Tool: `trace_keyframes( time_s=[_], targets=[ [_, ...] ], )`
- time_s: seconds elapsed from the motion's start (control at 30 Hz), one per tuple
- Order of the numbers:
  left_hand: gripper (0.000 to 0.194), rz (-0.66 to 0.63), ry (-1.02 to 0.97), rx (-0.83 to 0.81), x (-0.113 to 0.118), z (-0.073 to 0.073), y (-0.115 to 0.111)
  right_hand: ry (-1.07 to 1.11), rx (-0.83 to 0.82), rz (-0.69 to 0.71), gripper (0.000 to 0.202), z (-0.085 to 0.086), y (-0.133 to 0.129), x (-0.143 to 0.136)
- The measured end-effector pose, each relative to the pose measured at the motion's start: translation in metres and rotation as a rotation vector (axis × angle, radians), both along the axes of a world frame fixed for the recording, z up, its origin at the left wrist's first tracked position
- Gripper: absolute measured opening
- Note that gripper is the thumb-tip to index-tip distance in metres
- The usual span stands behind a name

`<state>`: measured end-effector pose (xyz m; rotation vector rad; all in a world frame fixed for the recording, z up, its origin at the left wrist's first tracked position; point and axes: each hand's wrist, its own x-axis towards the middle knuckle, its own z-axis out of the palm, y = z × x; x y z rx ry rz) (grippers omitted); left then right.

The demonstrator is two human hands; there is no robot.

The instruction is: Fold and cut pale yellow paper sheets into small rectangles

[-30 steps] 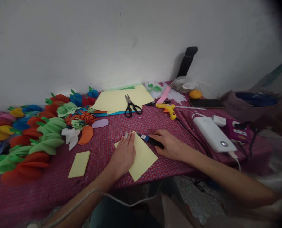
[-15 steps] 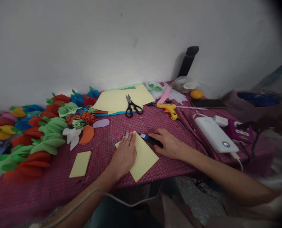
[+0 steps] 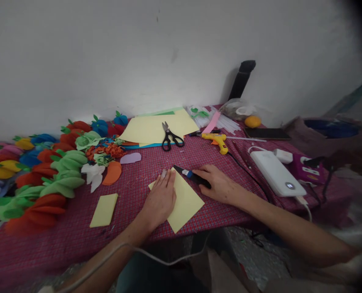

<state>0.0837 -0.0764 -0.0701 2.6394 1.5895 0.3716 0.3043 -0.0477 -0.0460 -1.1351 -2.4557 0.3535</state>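
Observation:
A pale yellow sheet of paper (image 3: 185,202) lies turned cornerwise near the table's front edge. My left hand (image 3: 161,199) rests flat on its left part, fingers stretched toward the top corner and covering some of the sheet. In my right hand (image 3: 215,183) is a utility knife (image 3: 199,178) with a black and blue handle, fingers wrapped round it. The dark blade points left and lies at the sheet's top corner, close to my left fingertips. Left of my left hand sits a small stack of yellow paper rectangles (image 3: 104,210).
Black scissors (image 3: 171,137) lie on larger yellow sheets (image 3: 144,126) at the back. A yellow glue gun (image 3: 216,141) is to their right. Colourful paper fruits (image 3: 61,171) crowd the left side. A white power bank (image 3: 274,171) and purple power strip (image 3: 307,169) stand right.
The knife's blade has shifted slightly up at the paper's top corner and shows more plainly. My left hand stays pressed on the sheet.

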Motion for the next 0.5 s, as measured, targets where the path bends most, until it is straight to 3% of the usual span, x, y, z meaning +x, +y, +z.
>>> trace_keyframes(
  time_s=[0.3, 0.5],
  targets=[
    [0.051, -0.001, -0.045, -0.006, 0.0, 0.002, 0.0, -0.064, 0.055, -0.149, 0.045, 0.01, 0.014, 0.024],
    [0.049, 0.033, -0.274, -0.061, -0.004, 0.008, -0.001, -0.172, 0.108, -0.259, 0.043, 0.002, 0.048, 0.027]
  ],
)
